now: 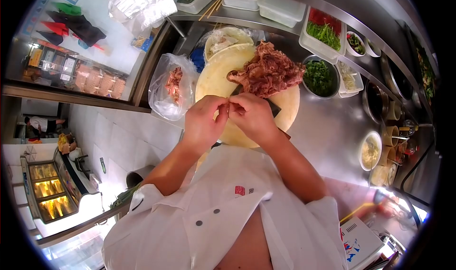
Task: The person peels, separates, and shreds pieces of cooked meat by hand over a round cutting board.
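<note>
In the head view, my left hand (203, 119) and my right hand (252, 119) meet over a round wooden chopping board (232, 132). Their thumbs and forefingers are pinched together, fingertip to fingertip. Anything between them is too small or hidden to name. Just beyond my right hand, a large chunk of reddish-brown cooked meat (273, 70) rests on the board. A cleaver with a dark blade (274, 107) lies partly beneath my right hand and forearm, mostly hidden. To the left of the board sits an open clear plastic bag (174, 86) with meat pieces inside.
A steel bowl of chopped greens (320, 76) stands right of the board. Tubs of cut vegetables (324, 32) line the steel shelf ahead. A white bowl (370, 150) and seasoning containers (392, 136) are at the right. Far left, a person (43, 125) appears in the distance.
</note>
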Tool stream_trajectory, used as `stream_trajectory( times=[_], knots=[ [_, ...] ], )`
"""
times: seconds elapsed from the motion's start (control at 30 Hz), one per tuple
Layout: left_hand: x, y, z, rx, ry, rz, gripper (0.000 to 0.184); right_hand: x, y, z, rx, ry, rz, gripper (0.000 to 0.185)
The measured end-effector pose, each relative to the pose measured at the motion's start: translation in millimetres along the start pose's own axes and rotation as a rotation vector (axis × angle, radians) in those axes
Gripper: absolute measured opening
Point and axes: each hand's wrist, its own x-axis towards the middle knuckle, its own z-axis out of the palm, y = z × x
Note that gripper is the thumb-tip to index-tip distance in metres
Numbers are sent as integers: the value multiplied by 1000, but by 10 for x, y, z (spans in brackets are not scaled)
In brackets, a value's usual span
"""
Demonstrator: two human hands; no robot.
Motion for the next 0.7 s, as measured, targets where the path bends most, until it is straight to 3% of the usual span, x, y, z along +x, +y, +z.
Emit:
stream_trajectory(
  times=[0.23,0.4,0.7],
  knots=[
    [-5,-5,-20,-16,-23,44,17,1,51,34,-41,21,-17,10],
    [-27,-6,-29,-103,-62,-98,14,-6,125,140,-7,110,-27,12],
    [-82,-127,154,-559,63,-538,12,-93,241,347,533,245,374,10]
  ],
)
